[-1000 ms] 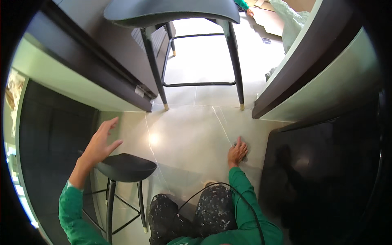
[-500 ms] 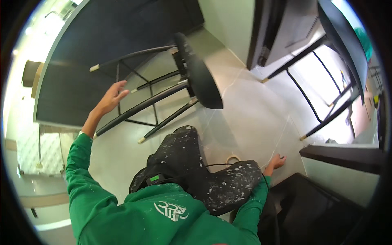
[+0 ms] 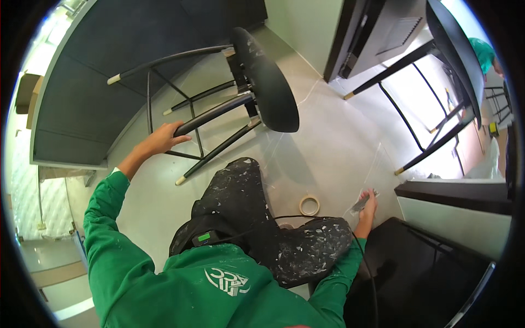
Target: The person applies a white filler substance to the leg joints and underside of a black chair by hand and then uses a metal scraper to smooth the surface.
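A black stool lies on its side on the pale floor, its dark legs with light tips reaching left. My left hand is closed around one of its legs, near the lower end. Low on the right, my right hand is closed on a small, flat greyish piece; its exact kind is unclear. Between my knees and the stool, a roll of masking tape lies flat on the floor.
A second black stool stands upright at the right by a dark door frame. Beyond it, a person in green headwear is partly visible. A dark grey panel fills the upper left; a black glossy surface lies lower right.
My left hand has moved right and closed on the stool's leg. A greyish piece now shows in my right hand, which has risen slightly. More of the tape roll is visible.
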Demonstrator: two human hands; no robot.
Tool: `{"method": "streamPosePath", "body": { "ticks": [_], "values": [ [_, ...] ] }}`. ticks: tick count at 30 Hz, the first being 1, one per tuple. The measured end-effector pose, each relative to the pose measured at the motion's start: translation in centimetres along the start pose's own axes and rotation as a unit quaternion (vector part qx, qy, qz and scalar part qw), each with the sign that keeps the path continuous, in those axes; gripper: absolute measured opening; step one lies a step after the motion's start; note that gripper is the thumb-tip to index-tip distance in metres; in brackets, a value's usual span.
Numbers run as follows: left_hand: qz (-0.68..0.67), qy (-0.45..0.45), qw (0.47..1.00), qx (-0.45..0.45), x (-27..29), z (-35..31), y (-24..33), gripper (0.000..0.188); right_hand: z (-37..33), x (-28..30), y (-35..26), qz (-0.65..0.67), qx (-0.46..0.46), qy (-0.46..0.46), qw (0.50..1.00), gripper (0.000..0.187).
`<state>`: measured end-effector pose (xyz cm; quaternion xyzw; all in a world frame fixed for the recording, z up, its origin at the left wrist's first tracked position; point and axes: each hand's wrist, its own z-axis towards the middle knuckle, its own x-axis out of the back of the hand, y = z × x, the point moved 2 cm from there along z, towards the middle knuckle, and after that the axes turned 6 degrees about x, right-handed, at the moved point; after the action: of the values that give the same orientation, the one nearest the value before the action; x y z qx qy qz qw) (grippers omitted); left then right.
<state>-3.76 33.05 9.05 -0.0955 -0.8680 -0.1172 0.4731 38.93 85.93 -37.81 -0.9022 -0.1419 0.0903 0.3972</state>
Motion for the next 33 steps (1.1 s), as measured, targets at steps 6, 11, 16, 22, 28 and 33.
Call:
{"method": "streamPosePath", "body": {
  "ticks": [6, 11, 16, 22, 28, 33],
  "values": [
    [-0.019, -0.007, 1.0, -0.013, -0.8, 1.8, 3.1, 0.052, -2.7, -4.5, -6.8, -0.003, 0.05, -0.091, 0.995, 0.044],
    [-0.024, -0.045, 0.999, 0.01, -0.6, 4.2, 5.3, 0.078, -5.0, -8.5, -12.0, -0.058, 0.104, -0.173, 0.978, 0.05],
    [-0.088, -0.061, 0.994, 0.013, -3.6, 6.6, 8.4, 0.065, -3.8, -10.3, -14.0, -0.24, 0.179, -0.109, 0.948, 0.05],
    [-0.156, -0.105, 0.982, -0.016, -5.1, 10.8, 11.7, 0.053, -5.1, -18.1, -18.7, -0.13, 0.092, -0.199, 0.967, 0.045],
    [-0.079, 0.066, 0.975, -0.197, -8.2, 15.4, 14.8, 0.084, -9.0, -27.6, -23.9, 0.032, 0.106, -0.308, 0.945, 0.039],
    [-0.115, 0.186, 0.867, -0.448, -8.7, 18.8, 20.9, 0.101, -10.5, -31.9, -25.2, 0.019, 0.145, -0.381, 0.913, 0.034]
  ]
}}
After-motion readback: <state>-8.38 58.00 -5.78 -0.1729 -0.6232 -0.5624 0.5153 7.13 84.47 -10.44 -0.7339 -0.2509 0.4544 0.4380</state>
